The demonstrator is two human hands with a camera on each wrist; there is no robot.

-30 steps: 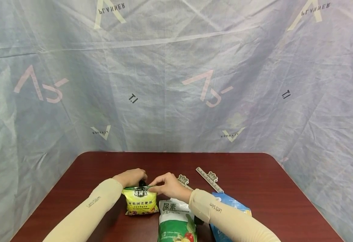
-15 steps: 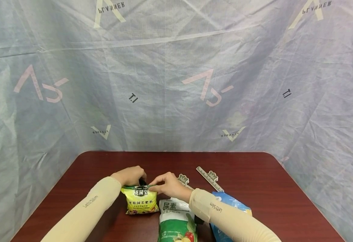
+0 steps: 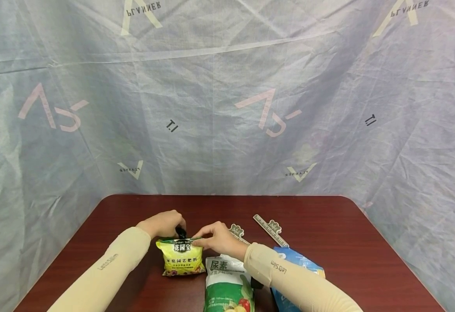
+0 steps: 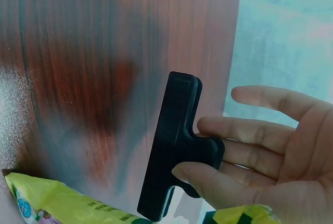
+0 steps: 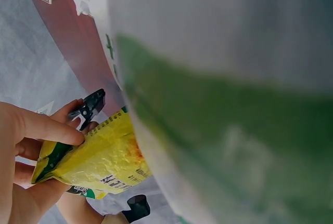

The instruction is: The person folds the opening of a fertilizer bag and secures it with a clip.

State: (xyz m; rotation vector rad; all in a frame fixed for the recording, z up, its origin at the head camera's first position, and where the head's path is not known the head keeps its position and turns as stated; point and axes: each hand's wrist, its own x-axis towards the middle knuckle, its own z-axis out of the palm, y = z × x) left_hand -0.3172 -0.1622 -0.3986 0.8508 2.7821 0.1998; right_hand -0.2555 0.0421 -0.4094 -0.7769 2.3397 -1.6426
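My left hand [image 3: 163, 223] pinches the handle of a black clip [image 4: 169, 146] between thumb and fingers. In the left wrist view the clip's long bar points away from the palm, just beyond the top of the yellow fertilizer bag [image 3: 183, 263]. I cannot tell whether clip and bag touch. With thumb and fingers my right hand [image 3: 220, 241] pinches the bag's top edge near its right corner. The bag stands upright on the table. In the right wrist view the clip and part of the left hand show behind the bag.
Beside the yellow bag lies a green and white bag [image 3: 227, 290], under the right forearm. A blue bag [image 3: 299, 261] lies further right, partly hidden by the sleeve. Two pale clips with ruler-marked bars, one [image 3: 269, 230] and another [image 3: 237, 231], lie behind on the brown table [image 3: 134, 212].
My left hand has moved slightly back and left, and more of the black clip shows behind the bag. The right hand keeps its place on the bag's top edge.
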